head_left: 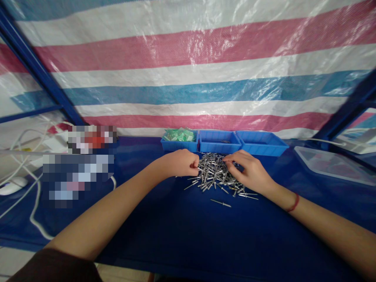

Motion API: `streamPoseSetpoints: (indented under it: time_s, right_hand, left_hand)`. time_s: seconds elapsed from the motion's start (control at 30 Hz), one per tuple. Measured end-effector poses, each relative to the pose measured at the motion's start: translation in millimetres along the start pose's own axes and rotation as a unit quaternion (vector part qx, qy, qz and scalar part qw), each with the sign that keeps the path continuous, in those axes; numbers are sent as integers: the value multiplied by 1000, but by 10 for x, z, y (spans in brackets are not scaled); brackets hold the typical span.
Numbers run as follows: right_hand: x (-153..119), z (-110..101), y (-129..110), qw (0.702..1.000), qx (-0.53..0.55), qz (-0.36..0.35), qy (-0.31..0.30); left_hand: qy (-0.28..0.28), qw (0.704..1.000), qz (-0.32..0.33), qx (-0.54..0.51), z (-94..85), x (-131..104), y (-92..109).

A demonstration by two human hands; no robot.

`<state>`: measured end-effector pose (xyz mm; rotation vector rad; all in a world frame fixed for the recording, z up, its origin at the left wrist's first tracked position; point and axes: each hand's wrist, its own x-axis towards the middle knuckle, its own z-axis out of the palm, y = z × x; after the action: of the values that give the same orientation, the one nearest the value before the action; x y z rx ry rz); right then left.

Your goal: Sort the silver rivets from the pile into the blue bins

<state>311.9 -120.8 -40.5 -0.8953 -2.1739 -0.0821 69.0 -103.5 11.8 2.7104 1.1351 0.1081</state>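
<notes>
A heap of silver rivets [214,172] lies on the blue table, with one loose rivet [221,203] in front of it. My left hand [183,162] is curled closed at the heap's left edge; whatever its fingers hold, if anything, is hidden. At the right side of the heap is my right hand [245,168], thumb and fingers bent toward the rivets with a gap between them. Its fingertips touch or hover over the pile, and no rivet shows clearly in them. Behind the heap stands a blue bin with green packets [180,135].
The middle blue bin [220,147] holds a few small pieces, beside the right blue bin [263,149]. A clear plastic lid or tray [335,166] lies at the right. White cables [37,211] and a white mouse [13,185] are at the left. A striped sheet [205,86] hangs behind.
</notes>
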Motion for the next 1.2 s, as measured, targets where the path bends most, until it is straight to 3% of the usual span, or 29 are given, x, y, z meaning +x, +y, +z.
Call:
streamPoseSetpoints:
  time_s: [0.23,0.37,0.47,0.67,0.8,1.2]
  right_hand:
    - [15,-35,-43,1000,14,6,7]
    - [24,-42,-163,995,65,73,23]
    - [29,-21,-258,978,142,149,27]
    - [61,-1,-319,943,258,204,43]
    - [68,-4,-324,929,289,225,48]
    - [43,-33,-359,935,265,220,88]
  left_hand:
    - [119,992,37,-14,-18,43,89]
    - [228,964,53,-130,105,77,236]
    - [259,935,70,-231,254,103,356]
    - [309,897,31,-313,428,144,434]
    - [311,886,27,-343,454,151,439]
    - [246,917,18,-314,423,138,483]
